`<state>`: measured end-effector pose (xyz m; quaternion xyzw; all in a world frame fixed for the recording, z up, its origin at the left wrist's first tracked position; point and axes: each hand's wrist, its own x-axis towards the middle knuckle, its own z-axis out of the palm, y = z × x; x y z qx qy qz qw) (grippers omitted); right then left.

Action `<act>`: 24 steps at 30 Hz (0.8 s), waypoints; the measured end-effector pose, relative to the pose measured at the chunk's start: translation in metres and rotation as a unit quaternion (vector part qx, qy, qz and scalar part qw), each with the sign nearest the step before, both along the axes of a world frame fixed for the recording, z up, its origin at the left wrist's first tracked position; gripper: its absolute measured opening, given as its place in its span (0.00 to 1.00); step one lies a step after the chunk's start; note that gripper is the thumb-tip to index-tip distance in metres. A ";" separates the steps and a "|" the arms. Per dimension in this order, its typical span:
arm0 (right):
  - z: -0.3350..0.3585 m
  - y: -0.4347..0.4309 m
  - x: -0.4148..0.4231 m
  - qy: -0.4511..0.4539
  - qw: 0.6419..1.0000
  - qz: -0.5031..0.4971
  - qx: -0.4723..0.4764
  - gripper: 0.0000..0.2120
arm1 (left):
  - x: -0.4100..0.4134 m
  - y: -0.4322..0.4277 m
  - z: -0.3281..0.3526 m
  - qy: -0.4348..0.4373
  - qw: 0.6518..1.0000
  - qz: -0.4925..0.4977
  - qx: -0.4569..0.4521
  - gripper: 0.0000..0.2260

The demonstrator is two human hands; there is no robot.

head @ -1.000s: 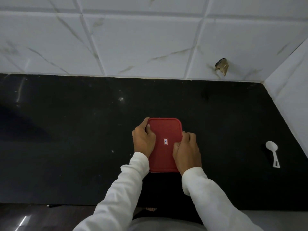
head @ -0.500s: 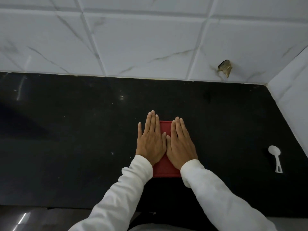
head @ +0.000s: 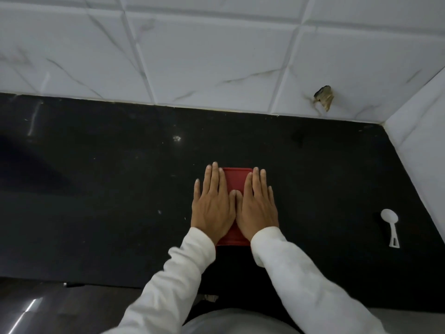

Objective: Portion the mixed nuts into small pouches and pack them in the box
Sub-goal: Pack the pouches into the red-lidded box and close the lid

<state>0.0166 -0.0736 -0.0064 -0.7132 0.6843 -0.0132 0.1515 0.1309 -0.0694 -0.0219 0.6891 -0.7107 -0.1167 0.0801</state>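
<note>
A red lid (head: 235, 182) lies flat on the black counter (head: 96, 201), near the middle of the view and toward the person's side of the worktop; whether a box sits under it cannot be told from above. Both hands rest on top of it, palms down with the fingers straight and close together. The left hand (head: 212, 208) covers the lid's left part and its outer fingers reach over the left edge, while the right hand (head: 258, 208) covers the right part in the same way. The two thumbs meet side by side over the lid's centre line, leaving a red strip showing between the index fingers at the far end and a small red patch between the white sleeves (head: 301, 273) at the near end. Well apart to the right, a white plastic spoon (head: 391, 227) lies on the counter near the tiled side wall (head: 423, 141).
</note>
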 end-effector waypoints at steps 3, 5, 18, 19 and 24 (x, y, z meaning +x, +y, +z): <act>0.000 0.019 0.003 -0.009 1.000 -0.004 0.003 0.30 | 0.003 0.017 -0.002 0.032 0.999 0.000 0.024 0.37; -0.001 0.023 0.003 -0.020 1.000 -0.010 -0.006 0.30 | 0.004 0.016 -0.004 0.058 0.998 -0.004 0.019 0.37; -0.006 0.022 0.007 -0.030 0.999 -0.045 -0.006 0.30 | 0.008 0.001 -0.024 0.035 0.998 -0.055 0.001 0.32; -0.006 0.021 0.007 -0.029 0.999 -0.043 -0.006 0.30 | 0.008 0.003 -0.021 0.038 0.998 -0.048 0.008 0.33; -0.004 0.015 -0.002 -0.032 0.997 -0.033 -0.054 0.29 | 0.004 -0.005 -0.011 -0.061 0.998 -0.018 -0.014 0.31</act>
